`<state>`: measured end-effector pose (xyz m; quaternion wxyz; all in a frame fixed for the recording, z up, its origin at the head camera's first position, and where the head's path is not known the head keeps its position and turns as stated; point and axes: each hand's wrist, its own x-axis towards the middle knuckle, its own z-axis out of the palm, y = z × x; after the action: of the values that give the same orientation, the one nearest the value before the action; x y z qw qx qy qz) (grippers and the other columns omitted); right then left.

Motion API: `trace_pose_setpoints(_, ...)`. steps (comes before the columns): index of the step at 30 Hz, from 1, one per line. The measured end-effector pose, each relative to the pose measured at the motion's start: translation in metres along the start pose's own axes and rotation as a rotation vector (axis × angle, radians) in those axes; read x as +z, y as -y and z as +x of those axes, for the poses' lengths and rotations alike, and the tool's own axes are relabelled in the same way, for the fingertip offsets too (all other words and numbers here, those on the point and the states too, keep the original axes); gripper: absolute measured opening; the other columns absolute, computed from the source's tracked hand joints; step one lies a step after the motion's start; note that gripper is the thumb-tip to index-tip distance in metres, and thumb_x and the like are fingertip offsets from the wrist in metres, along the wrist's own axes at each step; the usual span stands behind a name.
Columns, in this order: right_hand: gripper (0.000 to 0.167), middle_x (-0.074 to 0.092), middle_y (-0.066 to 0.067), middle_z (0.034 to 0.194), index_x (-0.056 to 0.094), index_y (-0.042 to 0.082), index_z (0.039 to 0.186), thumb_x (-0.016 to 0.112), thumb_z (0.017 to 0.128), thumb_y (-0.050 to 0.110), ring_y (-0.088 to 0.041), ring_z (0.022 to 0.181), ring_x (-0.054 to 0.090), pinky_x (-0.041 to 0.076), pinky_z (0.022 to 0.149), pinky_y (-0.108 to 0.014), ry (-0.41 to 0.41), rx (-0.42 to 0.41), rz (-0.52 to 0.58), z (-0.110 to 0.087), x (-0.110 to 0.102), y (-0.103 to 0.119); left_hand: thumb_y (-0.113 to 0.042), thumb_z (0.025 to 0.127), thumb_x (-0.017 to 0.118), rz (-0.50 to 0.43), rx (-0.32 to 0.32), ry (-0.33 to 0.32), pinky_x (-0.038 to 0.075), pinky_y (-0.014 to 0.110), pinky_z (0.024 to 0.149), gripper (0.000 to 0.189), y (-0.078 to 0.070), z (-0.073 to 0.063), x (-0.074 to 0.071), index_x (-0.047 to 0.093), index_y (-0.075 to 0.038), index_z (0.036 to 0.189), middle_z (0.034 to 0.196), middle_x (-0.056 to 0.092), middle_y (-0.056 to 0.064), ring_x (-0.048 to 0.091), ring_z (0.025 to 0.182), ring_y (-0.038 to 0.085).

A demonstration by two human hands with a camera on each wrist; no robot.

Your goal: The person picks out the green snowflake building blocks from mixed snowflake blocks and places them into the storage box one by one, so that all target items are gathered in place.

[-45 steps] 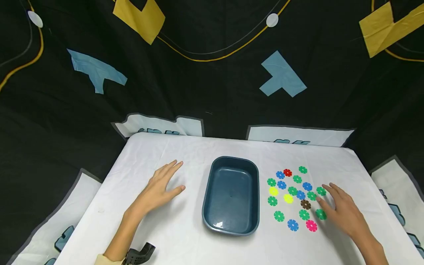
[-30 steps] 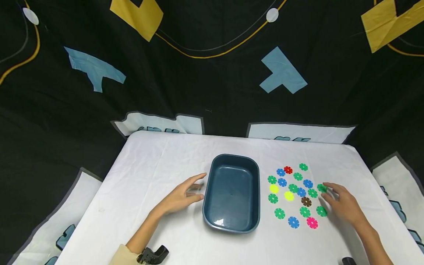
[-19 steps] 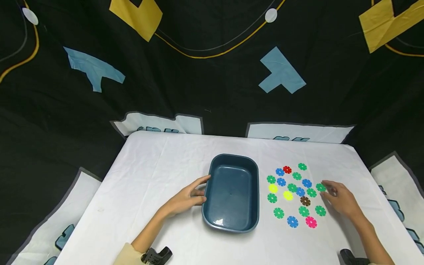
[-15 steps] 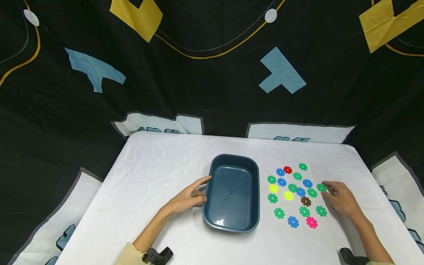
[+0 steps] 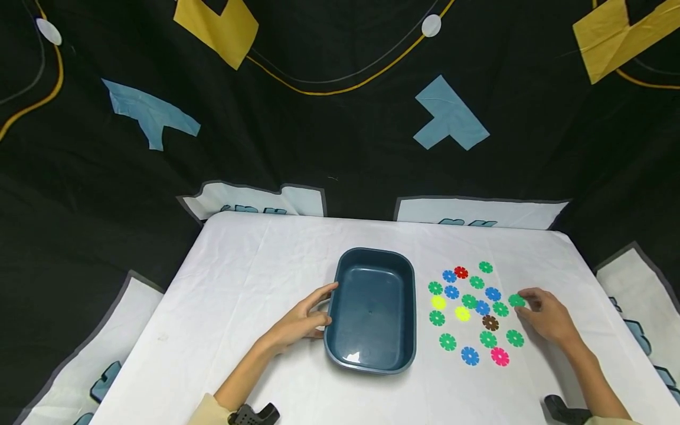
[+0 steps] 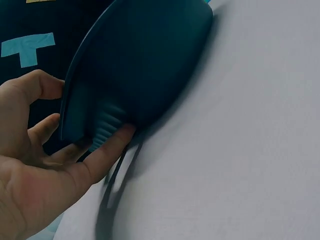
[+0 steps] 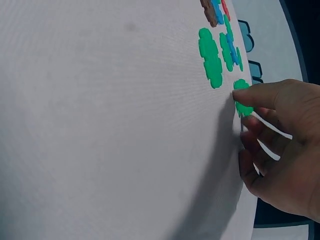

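Observation:
A dark blue-grey plastic tub stands on the white-covered table. My left hand holds its left side. The index fingertip lies at the rim, and in the left wrist view the thumb presses the tub's outer wall. Right of the tub lie several flat notched discs, mostly green and blue. My right hand is at the rightmost green disc, its thumb and index finger pinching the edge. The right wrist view shows the thumb tip overlapping that green disc; the other fingers curl below.
Among the discs are a red disc, a brown disc, a pink disc and yellow discs, one yellow disc near the middle. A black curtain hangs behind the table.
My left hand has moved right from over the table to the tub's left side and taken hold. My right hand has lowered, its fingers closing at the rightmost green disc.

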<state>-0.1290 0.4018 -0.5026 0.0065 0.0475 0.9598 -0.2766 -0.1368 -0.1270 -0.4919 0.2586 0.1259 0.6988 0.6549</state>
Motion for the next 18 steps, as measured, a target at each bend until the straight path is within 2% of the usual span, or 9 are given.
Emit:
trace_pose_setpoints(5,0.029,0.057,-0.019,0.097,0.055,-0.010,0.115,0.064,0.091,0.005,-0.037,0.090,0.053,0.049,0.070,-0.036,-0.051,0.020,0.031,-0.004,-0.003,0.002,-0.004,0.090,0.058,-0.037,0.000,0.002,0.055,0.048,0.085,0.076,0.001,0.001,0.002,0.029,-0.019,0.159,0.161,0.018,0.019,0.056,0.116,0.037)
trace_pose_setpoints(10,0.021,0.060,-0.017,0.094,0.058,-0.009,0.112,0.057,0.095,0.002,-0.035,0.088,0.054,0.043,0.059,-0.021,-0.079,0.008,0.062,-0.009,-0.009,0.013,-0.002,0.090,0.057,-0.063,0.003,0.004,0.056,0.046,0.084,0.077,0.001,0.000,0.004,0.028,-0.018,0.159,0.161,0.018,0.020,0.060,0.106,0.032)
trace_pose_setpoints(14,0.022,0.062,-0.019,0.098,0.061,-0.006,0.116,0.058,0.098,0.006,-0.035,0.092,0.057,0.043,0.063,-0.015,-0.094,-0.034,0.114,-0.014,-0.009,0.032,-0.002,0.090,0.057,-0.054,0.000,-0.003,0.056,0.046,0.084,0.077,0.000,-0.001,0.005,0.028,-0.019,0.159,0.161,0.019,0.019,0.061,0.101,0.031)
trace_pose_setpoints(18,0.026,0.063,-0.016,0.099,0.063,-0.002,0.122,0.060,0.100,0.012,-0.025,0.088,0.058,0.045,0.069,-0.011,-0.097,-0.102,0.229,-0.022,-0.007,0.064,-0.002,0.090,0.058,-0.057,0.002,-0.009,0.055,0.047,0.086,0.077,-0.001,-0.001,0.006,0.028,-0.019,0.159,0.161,0.020,0.018,0.061,0.104,0.032)
